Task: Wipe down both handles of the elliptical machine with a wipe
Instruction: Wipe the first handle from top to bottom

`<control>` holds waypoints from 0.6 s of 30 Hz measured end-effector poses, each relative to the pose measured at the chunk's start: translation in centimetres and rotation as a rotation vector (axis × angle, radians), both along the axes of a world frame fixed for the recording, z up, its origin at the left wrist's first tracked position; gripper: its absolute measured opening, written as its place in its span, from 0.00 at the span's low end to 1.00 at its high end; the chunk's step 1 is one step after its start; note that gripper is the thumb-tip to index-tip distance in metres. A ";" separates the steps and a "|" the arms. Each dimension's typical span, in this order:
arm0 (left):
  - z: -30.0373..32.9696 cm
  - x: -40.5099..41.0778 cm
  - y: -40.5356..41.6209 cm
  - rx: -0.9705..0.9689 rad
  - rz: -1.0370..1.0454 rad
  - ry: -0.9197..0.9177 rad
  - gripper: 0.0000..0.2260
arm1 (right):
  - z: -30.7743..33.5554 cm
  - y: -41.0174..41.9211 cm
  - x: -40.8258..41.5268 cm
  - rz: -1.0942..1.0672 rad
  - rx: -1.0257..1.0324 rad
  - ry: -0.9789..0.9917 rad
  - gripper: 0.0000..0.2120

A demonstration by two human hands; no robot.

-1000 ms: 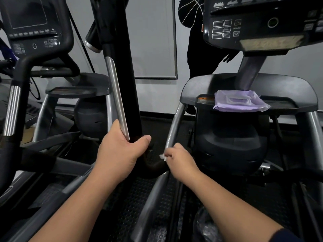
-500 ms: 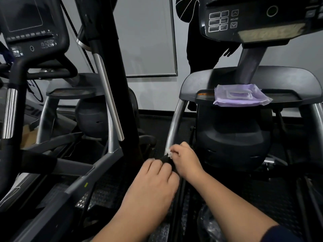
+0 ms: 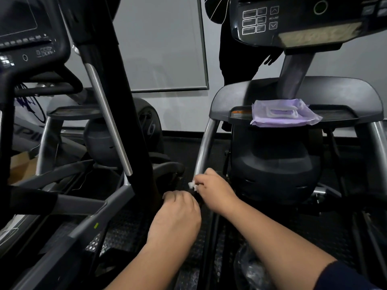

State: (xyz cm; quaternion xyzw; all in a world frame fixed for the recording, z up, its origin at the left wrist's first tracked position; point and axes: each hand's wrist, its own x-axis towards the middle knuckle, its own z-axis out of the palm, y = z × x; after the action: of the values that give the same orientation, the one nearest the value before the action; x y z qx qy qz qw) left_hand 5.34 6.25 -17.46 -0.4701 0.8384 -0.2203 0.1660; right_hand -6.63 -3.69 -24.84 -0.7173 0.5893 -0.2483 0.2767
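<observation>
Peeking out of my right hand (image 3: 213, 188) is the white wipe (image 3: 192, 184), pinched in curled fingers low beside the silver bar (image 3: 204, 149) of the machine. My left hand (image 3: 178, 216) sits just beside it, fingers bent down and closed over something dark; I cannot tell what. Up on the machine's black shelf (image 3: 345, 116) lies a purple pack of wipes (image 3: 284, 115), lid shut.
</observation>
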 end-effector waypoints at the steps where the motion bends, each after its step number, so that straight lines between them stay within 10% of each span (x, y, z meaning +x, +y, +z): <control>1: -0.1 0.1 0.0 0.002 -0.015 0.017 0.26 | 0.1 -0.5 -0.5 -0.021 0.021 0.006 0.12; 12: -0.2 0.0 -0.2 -0.005 -0.010 -0.063 0.39 | 1.0 -1.7 -0.3 -0.030 0.077 0.152 0.13; 18: -0.2 0.0 0.0 -0.042 -0.013 -0.070 0.38 | 0.0 -1.7 -1.1 -0.149 0.112 -0.082 0.08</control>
State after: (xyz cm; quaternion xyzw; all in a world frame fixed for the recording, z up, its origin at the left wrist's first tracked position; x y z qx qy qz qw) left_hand 5.33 6.25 -17.67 -0.4601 0.8303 -0.2552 0.1839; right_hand -7.69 -5.35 -24.88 -0.6441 0.6423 -0.2640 0.3208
